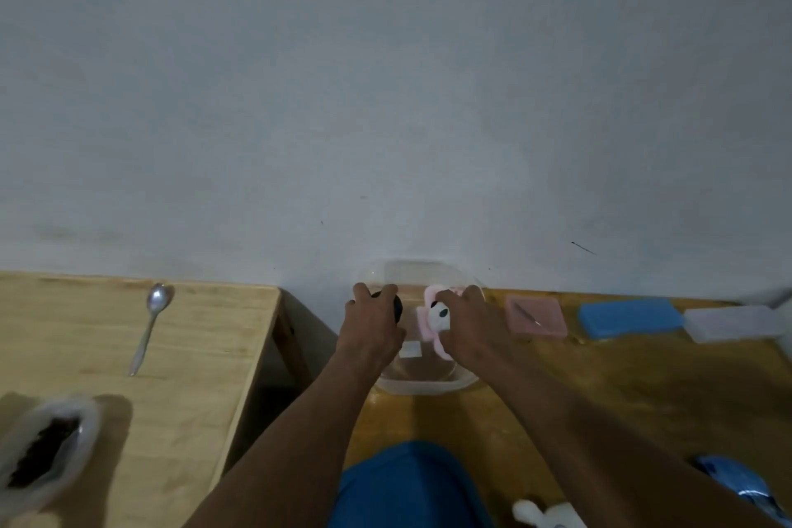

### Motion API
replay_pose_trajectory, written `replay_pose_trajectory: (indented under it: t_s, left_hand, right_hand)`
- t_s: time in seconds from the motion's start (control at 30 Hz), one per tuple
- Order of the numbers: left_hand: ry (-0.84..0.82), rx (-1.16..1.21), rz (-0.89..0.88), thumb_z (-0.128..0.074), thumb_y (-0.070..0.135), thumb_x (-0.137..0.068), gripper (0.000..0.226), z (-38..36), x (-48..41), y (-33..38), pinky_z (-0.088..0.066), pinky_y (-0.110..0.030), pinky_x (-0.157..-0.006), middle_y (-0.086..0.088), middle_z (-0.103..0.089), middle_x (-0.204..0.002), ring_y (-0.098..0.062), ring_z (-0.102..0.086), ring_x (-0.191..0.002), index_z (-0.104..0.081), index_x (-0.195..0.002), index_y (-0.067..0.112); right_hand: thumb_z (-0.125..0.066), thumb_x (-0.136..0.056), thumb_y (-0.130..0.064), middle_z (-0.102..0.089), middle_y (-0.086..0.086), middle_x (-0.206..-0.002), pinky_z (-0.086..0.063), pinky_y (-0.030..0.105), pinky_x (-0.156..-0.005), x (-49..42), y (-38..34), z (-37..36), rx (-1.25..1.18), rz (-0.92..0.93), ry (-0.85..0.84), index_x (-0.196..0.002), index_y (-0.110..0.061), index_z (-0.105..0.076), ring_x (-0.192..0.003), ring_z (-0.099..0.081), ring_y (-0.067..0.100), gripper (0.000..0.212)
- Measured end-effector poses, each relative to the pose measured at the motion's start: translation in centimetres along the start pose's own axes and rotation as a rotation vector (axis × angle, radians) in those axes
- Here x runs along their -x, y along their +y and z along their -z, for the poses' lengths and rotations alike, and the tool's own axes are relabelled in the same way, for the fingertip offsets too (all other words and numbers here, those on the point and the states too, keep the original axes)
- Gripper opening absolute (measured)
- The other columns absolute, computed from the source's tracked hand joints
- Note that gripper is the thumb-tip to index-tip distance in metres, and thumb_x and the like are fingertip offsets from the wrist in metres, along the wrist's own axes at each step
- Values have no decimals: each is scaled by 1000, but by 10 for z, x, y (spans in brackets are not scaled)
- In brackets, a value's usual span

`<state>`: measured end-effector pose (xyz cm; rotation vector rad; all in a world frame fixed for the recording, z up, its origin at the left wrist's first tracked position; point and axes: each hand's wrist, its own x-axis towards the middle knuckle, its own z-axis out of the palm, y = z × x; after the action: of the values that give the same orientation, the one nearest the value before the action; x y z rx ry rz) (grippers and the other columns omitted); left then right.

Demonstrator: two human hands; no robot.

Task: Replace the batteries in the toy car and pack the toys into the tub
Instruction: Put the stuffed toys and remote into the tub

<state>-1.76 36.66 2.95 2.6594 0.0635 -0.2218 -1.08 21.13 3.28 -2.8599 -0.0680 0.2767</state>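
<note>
On the darker wooden desk (600, 382), against the pale wall, stood a clear plastic tub (424, 386) with rounded corners and thin, glossy walls. Both hands were inside it or just above its opening. The left hand (373, 326) was closed around a dark, rounded object (396, 307), perhaps the toy car, but too little of it showed to be sure. The right hand (467, 326) gripped a soft pink and white toy with black spots (437, 317), which looked like plush or foam.

In my judgement the step in hand was the packing: the two toys were being put down into the tub. Whether the batteries were already changed I cannot tell from this view. The next move would ask the fingers to open and let each toy rest on the tub floor, then the hands to rise without dragging the light tub.

To the right of the tub lay a flat pink rectangular block (535, 317) with a thin, dark tool on it, then a blue rectangular block (630, 315) and a pale one (728, 322), all matte. A small white toy (544, 517) was at the near edge, not yet packed. On the lighter desk (193, 356) to the left lay a shiny metal spoon (152, 324).
</note>
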Motion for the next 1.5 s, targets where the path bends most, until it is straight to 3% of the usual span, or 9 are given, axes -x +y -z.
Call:
replay_pose_trajectory:
  t_s: [0.23,0.4,0.87,1.07,1.17,1.23,1.3,1.37,1.5]
  left_hand:
    - [-86,-4,53,-68,28,-91,55,-21,-44,-5,-46,-38,-106,-14,-39,-140,-29,-52,-121,-44,-140,22]
    - [-137,-90,84,-68,46,-88,64,-43,-66,-9,-45,-44,-109,-15,-43,-143,-30,-47,-127,-43,-142,23]
    - [-236,-142,54,-56,41,-97,60,-52,-85,-15,-42,-40,-109,-16,-43,-141,-30,-47,-125,-33,-147,17]
    - [-216,-148,10,-55,28,-99,37,-38,-73,-14,-44,-30,-98,-10,-53,-133,-23,-49,-119,-50,-133,15]
    - [-203,-102,0,-59,22,-96,36,-29,-62,-19,-44,-26,-92,-8,-46,-133,-21,-50,-113,-52,-131,16]
    - [-190,-97,-16,-58,21,-96,40,-21,-52,-19,-46,-30,-94,-10,-42,-135,-25,-53,-113,-50,-135,16]
    - [-163,-90,-49,-56,23,-97,36,-18,-40,-15,-47,-33,-94,-11,-46,-133,-27,-55,-110,-52,-131,15]
    - [-109,-54,-107,-57,26,-95,32,-17,-24,-6,-47,-35,-95,-11,-55,-129,-27,-55,-111,-60,-125,14]
    - [-42,-46,-199,-52,28,-90,36,-27,13,17,-49,-42,-93,-8,-61,-125,-28,-55,-112,-60,-124,18]
  right_hand:
    - [-65,-85,-22,-40,7,-136,-44,29,-85,-43,13,-18,22,-5,-49,-135,-28,-42,-115,-50,26,56]
    - [-69,-79,-25,-45,9,-133,-45,33,-96,-73,14,-40,-30,2,-95,-132,-26,-43,-119,-46,26,58]
    - [-72,-77,-16,-37,11,-140,-46,38,-99,-91,26,-70,-68,8,-173,-141,-28,-38,-122,-44,31,73]
    - [-70,-80,-17,-40,8,-137,-45,39,-99,-70,22,-51,-143,22,-101,-142,-27,-35,-122,-47,29,71]
    - [-63,-86,-25,-40,7,-136,-45,34,-91,-48,24,-31,-126,11,-81,-142,-23,-34,-119,-47,28,64]
    - [-57,-88,-30,-44,6,-133,-39,30,-82,-32,25,-20,-37,10,-21,-138,-21,-39,-114,-49,26,54]
    - [-53,-91,-30,-49,6,-131,-39,30,-86,-14,27,-13,35,34,43,-135,-20,-42,-113,-49,24,47]
    - [-50,-93,-30,-50,5,-130,-41,33,-91,5,29,-9,16,30,60,-133,-20,-45,-114,-49,24,42]
    - [-51,-88,-33,-57,6,-123,-47,34,-82,46,37,-3,-80,-52,149,-120,-20,-57,-108,-56,25,35]
